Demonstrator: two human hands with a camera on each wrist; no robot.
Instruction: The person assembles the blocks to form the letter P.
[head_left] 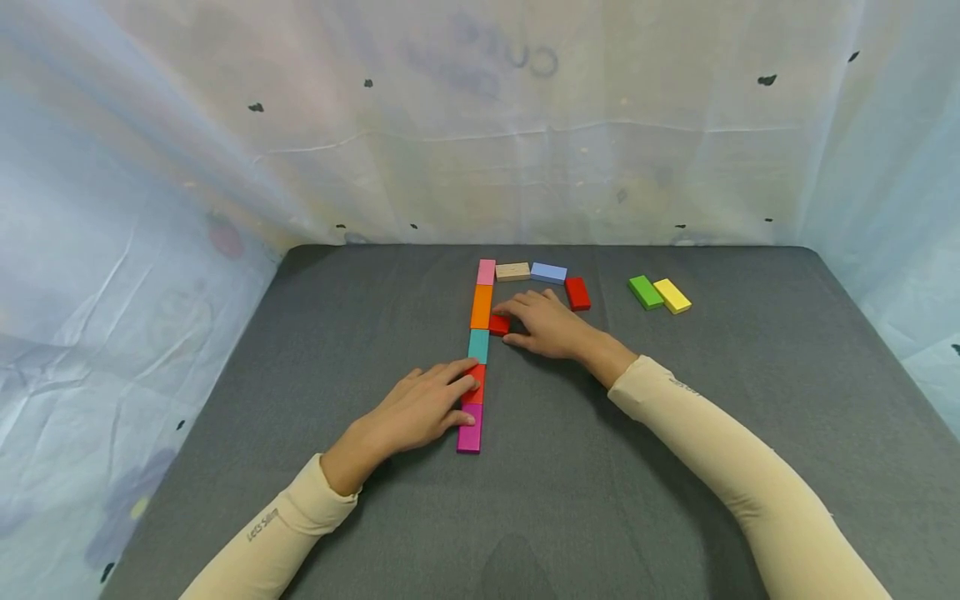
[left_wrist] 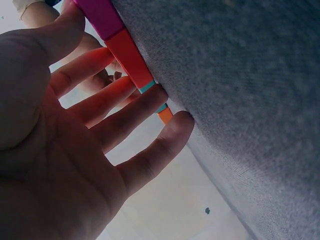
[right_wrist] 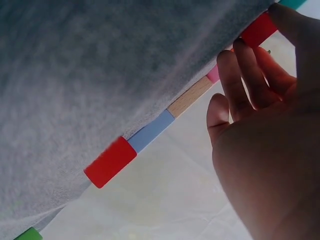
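Observation:
A column of blocks lies on the grey mat (head_left: pixel 300 400): pink (head_left: pixel 486 272), orange (head_left: pixel 482 306), teal (head_left: pixel 478 345), red-orange (head_left: pixel 475 385) and magenta (head_left: pixel 469 429). My left hand (head_left: pixel 427 404) lies flat with straight fingers, its fingertips resting on the red-orange block (left_wrist: pixel 129 57). My right hand (head_left: pixel 543 323) pinches a small red block (head_left: pixel 498 324) between thumb and fingers, right beside the orange and teal blocks. In the right wrist view this red block (right_wrist: pixel 258 29) shows at my fingertips.
From the pink block a row runs right: a wooden block (head_left: pixel 513 271), a blue one (head_left: pixel 548 272), then a red one (head_left: pixel 577 293) turned downward. A green block (head_left: pixel 645 292) and a yellow block (head_left: pixel 672 296) lie apart at the right. Pale sheeting walls surround the mat.

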